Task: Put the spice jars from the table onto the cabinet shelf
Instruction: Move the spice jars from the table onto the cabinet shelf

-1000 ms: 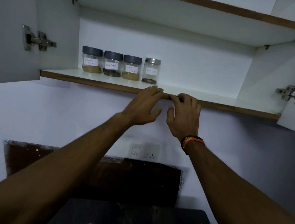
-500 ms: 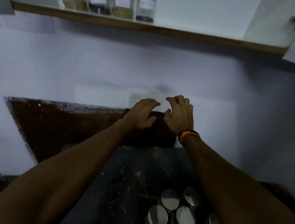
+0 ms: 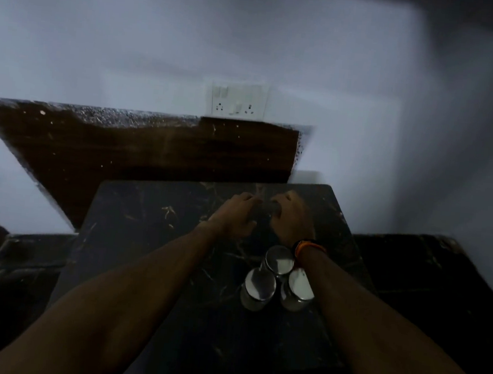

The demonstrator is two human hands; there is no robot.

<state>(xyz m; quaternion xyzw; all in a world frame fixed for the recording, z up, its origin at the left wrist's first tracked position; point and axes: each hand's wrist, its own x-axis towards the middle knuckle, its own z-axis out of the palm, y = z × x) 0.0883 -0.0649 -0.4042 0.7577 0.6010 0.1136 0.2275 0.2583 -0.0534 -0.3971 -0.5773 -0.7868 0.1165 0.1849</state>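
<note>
Jar lids: three round shiny metal lids (image 3: 279, 260), smooth, reflective.
Table: black marble-look tabletop (image 3: 146, 223), glossy, pale veins.
Wall panel: dark brown wood-look board (image 3: 123, 152), speckled edge.

Legible text: none | jar lids (image 3: 279, 260): no marking can be read | wall socket plate (image 3: 238, 100): no lettering can be made out
</note>
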